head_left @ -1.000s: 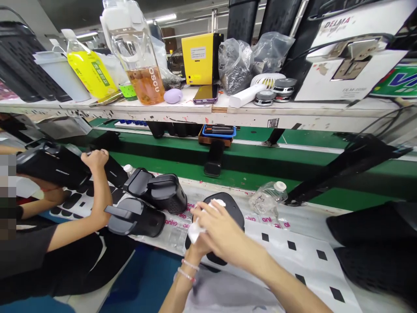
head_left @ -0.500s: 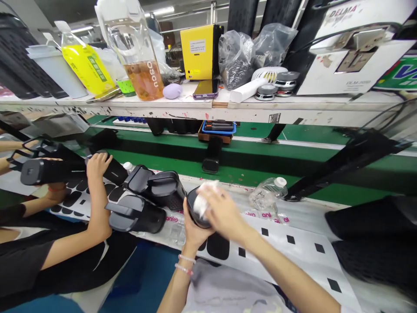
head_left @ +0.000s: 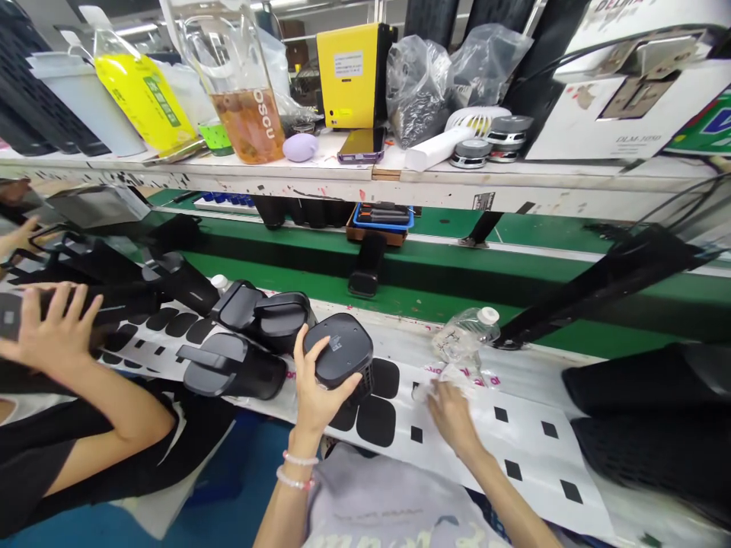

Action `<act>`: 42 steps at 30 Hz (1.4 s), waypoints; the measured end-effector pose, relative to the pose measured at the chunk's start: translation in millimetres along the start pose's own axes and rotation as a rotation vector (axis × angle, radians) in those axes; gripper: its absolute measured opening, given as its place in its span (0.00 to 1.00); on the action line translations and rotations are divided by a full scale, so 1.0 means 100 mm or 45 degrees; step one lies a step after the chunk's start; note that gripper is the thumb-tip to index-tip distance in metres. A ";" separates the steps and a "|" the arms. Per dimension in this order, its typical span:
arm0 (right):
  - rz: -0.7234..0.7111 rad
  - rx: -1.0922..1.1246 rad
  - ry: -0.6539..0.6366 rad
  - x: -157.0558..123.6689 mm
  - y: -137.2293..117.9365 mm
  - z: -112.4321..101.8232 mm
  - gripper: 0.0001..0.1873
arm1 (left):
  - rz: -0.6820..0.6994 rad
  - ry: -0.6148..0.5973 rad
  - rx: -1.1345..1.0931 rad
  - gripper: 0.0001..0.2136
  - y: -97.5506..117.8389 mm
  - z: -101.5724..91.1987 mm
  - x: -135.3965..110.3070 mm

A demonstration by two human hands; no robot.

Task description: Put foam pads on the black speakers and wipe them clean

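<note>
The tabletop (head_left: 537, 369) runs across in front of me, and a white sheet (head_left: 528, 440) lies along its near edge. At the tabletop's right end sit 2 dark boxes (head_left: 645, 399); to the left of my hands, between near and far edges, 3 black boxes with handles (head_left: 234, 369) stand close together. My own black box (head_left: 346, 346) is just right of those 3, over the sheet's left part, its flat face turned up; I can't tell whether its lower end touches the tabletop. By the far edge is a clear bottle (head_left: 465, 335) with a white cap. My left hand (head_left: 320, 384) is spread around the box, a finger lying across its face and the thumb at its side. My right hand (head_left: 454, 418), near the bottle, has its fingers bunched on a crumpled white tissue (head_left: 422, 392). On my left wrist are 2 beaded bracelets (head_left: 295, 482).
</note>
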State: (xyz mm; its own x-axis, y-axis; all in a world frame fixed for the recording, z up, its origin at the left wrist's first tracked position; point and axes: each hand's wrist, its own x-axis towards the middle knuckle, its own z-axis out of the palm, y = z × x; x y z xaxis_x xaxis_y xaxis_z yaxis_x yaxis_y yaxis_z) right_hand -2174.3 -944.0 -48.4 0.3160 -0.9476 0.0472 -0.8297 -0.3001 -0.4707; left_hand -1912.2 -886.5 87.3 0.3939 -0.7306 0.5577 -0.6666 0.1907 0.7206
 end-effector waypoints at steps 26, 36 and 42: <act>0.136 0.169 -0.193 -0.09 -0.44 0.63 0.03 | -0.102 0.151 0.090 0.24 0.06 0.08 0.04; -0.029 0.504 -0.222 -0.08 -0.44 0.63 0.07 | -0.048 0.140 0.105 0.26 0.09 0.10 0.00; -0.156 0.471 -0.349 -0.03 -0.51 0.57 0.09 | -0.058 0.154 0.088 0.25 0.06 0.07 0.01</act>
State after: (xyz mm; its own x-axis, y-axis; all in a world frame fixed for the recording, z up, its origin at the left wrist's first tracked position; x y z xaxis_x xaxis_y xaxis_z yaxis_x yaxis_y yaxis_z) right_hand -2106.4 -919.5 -74.3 0.5526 -0.8287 -0.0886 -0.5745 -0.3017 -0.7609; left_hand -1920.4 -890.8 89.3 0.4958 -0.6522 0.5735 -0.6863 0.1104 0.7189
